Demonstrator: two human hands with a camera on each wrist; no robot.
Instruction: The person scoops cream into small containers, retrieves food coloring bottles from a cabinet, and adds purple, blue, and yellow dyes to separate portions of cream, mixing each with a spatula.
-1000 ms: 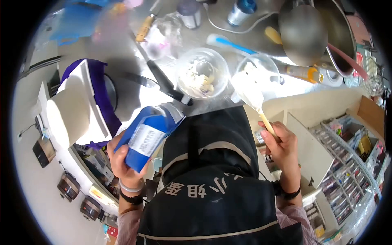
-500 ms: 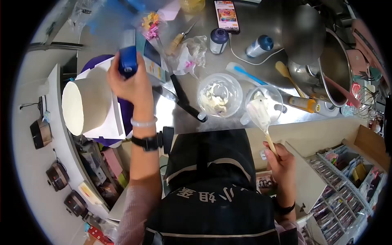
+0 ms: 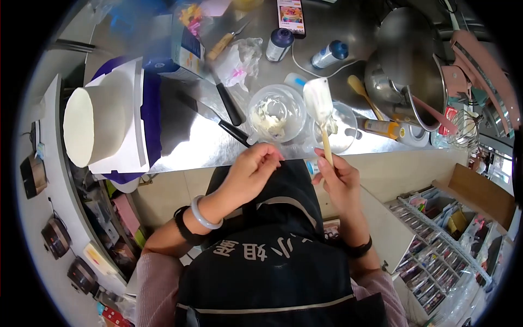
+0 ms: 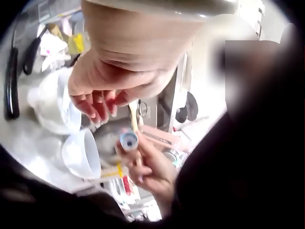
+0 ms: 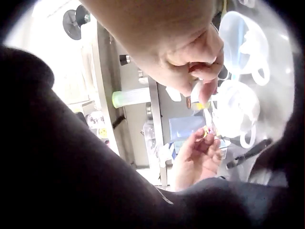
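Note:
My right hand [image 3: 340, 182] grips the pale yellow handle of a spatula [image 3: 318, 98], whose white blade is smeared with cream and tilts up over the cups. A small bottle or cap with a blue-and-white end [image 4: 129, 140] is held in the same hand; its kind is unclear. My left hand [image 3: 253, 171] is at the counter's front edge with its fingers loosely bent and nothing visible in them. Just beyond it stands a clear plastic cup [image 3: 277, 114] with cream inside. A second clear cup [image 3: 343, 128] is behind the spatula. The blue carton [image 3: 174, 49] stands at the back left.
A tall white cake [image 3: 98, 128] lies on its side on a white board at left. Black-handled tools [image 3: 231, 103] lie beside the cups. Two small bottles [image 3: 279, 46], a phone [image 3: 291, 16] and a steel mixing bowl [image 3: 403, 103] with a pink mixer stand further back.
My left hand set the blue carton down at the back left, let it go and came back to the middle. My right hand raised the spatula from the right-hand cup.

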